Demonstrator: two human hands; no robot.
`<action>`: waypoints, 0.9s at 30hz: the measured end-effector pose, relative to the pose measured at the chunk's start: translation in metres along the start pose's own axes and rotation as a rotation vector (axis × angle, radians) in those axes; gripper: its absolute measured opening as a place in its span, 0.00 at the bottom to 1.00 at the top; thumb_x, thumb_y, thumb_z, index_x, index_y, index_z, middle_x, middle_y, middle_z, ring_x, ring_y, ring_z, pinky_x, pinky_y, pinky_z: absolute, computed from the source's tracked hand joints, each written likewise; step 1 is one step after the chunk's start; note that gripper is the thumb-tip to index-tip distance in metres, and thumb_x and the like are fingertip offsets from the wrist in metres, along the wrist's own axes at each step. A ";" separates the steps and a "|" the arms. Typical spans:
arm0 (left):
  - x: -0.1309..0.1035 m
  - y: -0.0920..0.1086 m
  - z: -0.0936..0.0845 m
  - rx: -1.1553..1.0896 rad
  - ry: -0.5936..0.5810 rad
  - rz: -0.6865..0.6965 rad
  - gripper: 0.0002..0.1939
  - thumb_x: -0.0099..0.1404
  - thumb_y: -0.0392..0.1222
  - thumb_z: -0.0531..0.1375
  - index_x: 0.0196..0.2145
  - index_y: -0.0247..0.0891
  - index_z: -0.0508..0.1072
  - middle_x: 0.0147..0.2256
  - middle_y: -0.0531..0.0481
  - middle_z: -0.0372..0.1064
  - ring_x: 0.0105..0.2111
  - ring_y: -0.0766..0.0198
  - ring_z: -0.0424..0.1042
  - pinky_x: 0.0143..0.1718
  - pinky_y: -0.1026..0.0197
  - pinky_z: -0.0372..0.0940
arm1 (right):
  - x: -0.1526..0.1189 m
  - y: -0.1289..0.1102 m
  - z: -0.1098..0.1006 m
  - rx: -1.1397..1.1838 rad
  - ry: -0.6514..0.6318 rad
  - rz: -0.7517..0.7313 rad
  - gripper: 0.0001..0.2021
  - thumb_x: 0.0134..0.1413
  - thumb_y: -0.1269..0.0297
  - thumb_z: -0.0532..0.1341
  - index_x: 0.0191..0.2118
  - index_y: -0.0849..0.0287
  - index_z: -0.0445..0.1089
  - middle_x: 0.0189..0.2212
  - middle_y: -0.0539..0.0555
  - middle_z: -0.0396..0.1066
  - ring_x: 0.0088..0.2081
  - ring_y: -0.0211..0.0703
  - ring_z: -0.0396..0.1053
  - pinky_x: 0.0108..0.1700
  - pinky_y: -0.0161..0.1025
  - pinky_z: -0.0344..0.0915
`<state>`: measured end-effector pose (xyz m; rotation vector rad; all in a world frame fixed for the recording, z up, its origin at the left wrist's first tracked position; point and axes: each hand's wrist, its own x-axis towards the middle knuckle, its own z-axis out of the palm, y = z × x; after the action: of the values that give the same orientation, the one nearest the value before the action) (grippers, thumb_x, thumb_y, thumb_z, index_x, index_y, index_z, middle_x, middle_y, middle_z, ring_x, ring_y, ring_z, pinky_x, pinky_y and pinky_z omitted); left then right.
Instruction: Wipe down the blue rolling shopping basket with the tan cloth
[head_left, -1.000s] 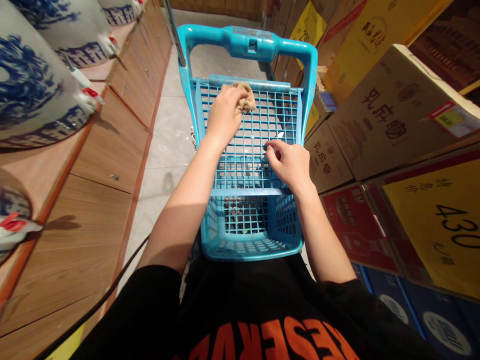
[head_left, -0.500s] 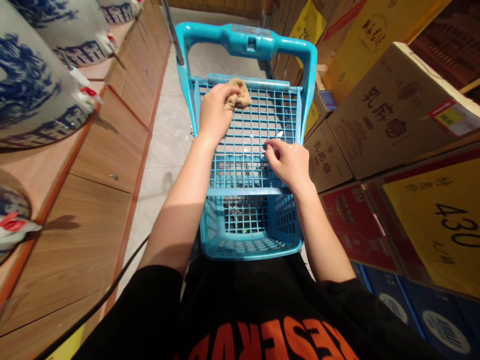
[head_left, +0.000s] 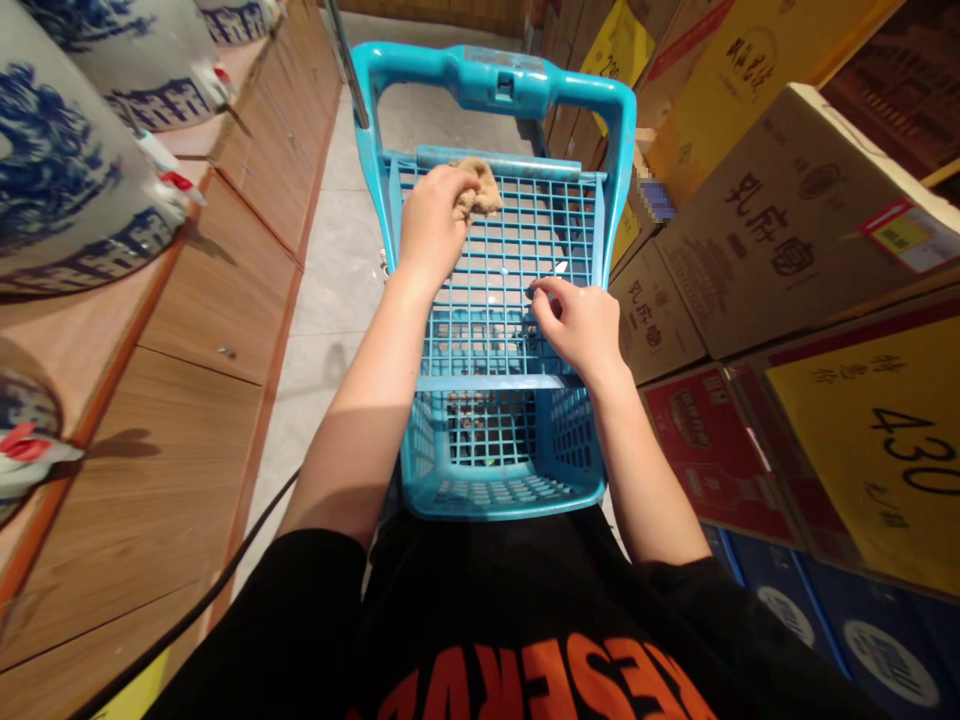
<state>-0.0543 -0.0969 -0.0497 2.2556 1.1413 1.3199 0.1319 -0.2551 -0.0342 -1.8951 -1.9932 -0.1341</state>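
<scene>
A blue plastic basket cart (head_left: 504, 502) with a raised handle stands in front of my body. My left hand (head_left: 433, 222) grips a crumpled tan cloth (head_left: 481, 190) against the upper left part of the grid panel. At the right side of the same panel is my right hand (head_left: 577, 322), with its thumb and index finger curled close together at the bars. A small dark thing shows at those fingertips, too small to name. Below the crossbar, the lower basket is open at the top.
Large blue-and-white porcelain jars (head_left: 60, 180) stand on a wooden cabinet (head_left: 202, 280) at the left. Stacked cartons (head_left: 780, 230) and a yellow price sign (head_left: 885, 430) line the right. A black cable (head_left: 225, 575) runs at lower left.
</scene>
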 end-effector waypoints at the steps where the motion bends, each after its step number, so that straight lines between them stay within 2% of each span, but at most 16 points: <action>1: 0.000 0.000 0.001 -0.003 -0.009 0.010 0.20 0.61 0.33 0.56 0.43 0.55 0.79 0.48 0.53 0.79 0.57 0.49 0.72 0.59 0.45 0.68 | 0.000 0.000 0.000 0.002 0.001 -0.002 0.18 0.67 0.61 0.54 0.49 0.53 0.81 0.31 0.54 0.81 0.35 0.50 0.77 0.39 0.39 0.60; 5: -0.002 0.020 0.017 -0.083 -0.204 0.109 0.19 0.61 0.33 0.55 0.44 0.48 0.80 0.47 0.50 0.79 0.54 0.52 0.75 0.58 0.47 0.70 | 0.000 0.000 0.001 -0.008 0.003 0.002 0.17 0.68 0.61 0.55 0.49 0.53 0.81 0.30 0.54 0.81 0.35 0.50 0.77 0.39 0.39 0.59; 7: -0.003 0.029 0.024 -0.127 -0.261 0.132 0.18 0.62 0.32 0.55 0.45 0.44 0.80 0.48 0.48 0.79 0.53 0.52 0.75 0.58 0.47 0.70 | 0.000 0.000 0.000 -0.016 -0.002 0.003 0.17 0.68 0.61 0.55 0.50 0.53 0.81 0.31 0.54 0.81 0.35 0.50 0.77 0.39 0.39 0.60; 9: -0.003 0.028 0.024 -0.134 -0.244 0.121 0.17 0.63 0.33 0.55 0.44 0.45 0.80 0.48 0.47 0.79 0.54 0.51 0.75 0.58 0.46 0.69 | 0.000 0.000 0.000 -0.019 -0.009 0.003 0.17 0.68 0.62 0.55 0.50 0.53 0.81 0.31 0.54 0.82 0.35 0.50 0.77 0.39 0.39 0.60; 15: 0.000 -0.005 0.003 -0.024 -0.013 0.031 0.17 0.62 0.36 0.57 0.42 0.53 0.79 0.48 0.50 0.79 0.57 0.47 0.71 0.61 0.44 0.66 | 0.000 0.001 0.000 0.006 -0.016 0.008 0.18 0.68 0.61 0.54 0.50 0.54 0.81 0.31 0.55 0.81 0.35 0.50 0.77 0.40 0.39 0.61; 17: 0.000 -0.002 0.003 -0.030 -0.055 0.042 0.17 0.61 0.35 0.57 0.41 0.53 0.79 0.47 0.50 0.78 0.57 0.47 0.71 0.61 0.44 0.66 | 0.000 0.001 0.001 0.009 -0.014 0.007 0.18 0.68 0.61 0.54 0.50 0.54 0.81 0.31 0.55 0.81 0.35 0.50 0.77 0.40 0.39 0.61; 22: -0.005 0.030 0.022 -0.192 -0.300 0.105 0.16 0.61 0.33 0.57 0.42 0.46 0.80 0.48 0.48 0.78 0.54 0.51 0.75 0.59 0.47 0.67 | 0.000 0.001 0.001 -0.009 -0.013 0.002 0.18 0.68 0.61 0.54 0.50 0.54 0.81 0.30 0.54 0.81 0.35 0.50 0.77 0.40 0.39 0.61; 24: -0.005 0.033 0.024 -0.210 -0.307 0.097 0.15 0.62 0.33 0.56 0.42 0.45 0.80 0.49 0.48 0.78 0.55 0.51 0.74 0.60 0.48 0.66 | 0.000 0.001 0.001 -0.012 -0.013 0.001 0.18 0.68 0.61 0.54 0.50 0.54 0.81 0.30 0.54 0.81 0.35 0.50 0.77 0.40 0.39 0.60; 27: -0.003 0.018 0.014 -0.151 -0.181 0.013 0.16 0.63 0.35 0.55 0.43 0.46 0.80 0.50 0.47 0.77 0.59 0.48 0.70 0.62 0.46 0.64 | 0.000 0.001 0.002 -0.001 -0.004 0.002 0.18 0.68 0.61 0.54 0.50 0.54 0.81 0.30 0.54 0.81 0.35 0.50 0.77 0.40 0.39 0.60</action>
<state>-0.0347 -0.1086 -0.0487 2.2232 0.9347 1.1390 0.1329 -0.2544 -0.0359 -1.9000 -1.9940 -0.1308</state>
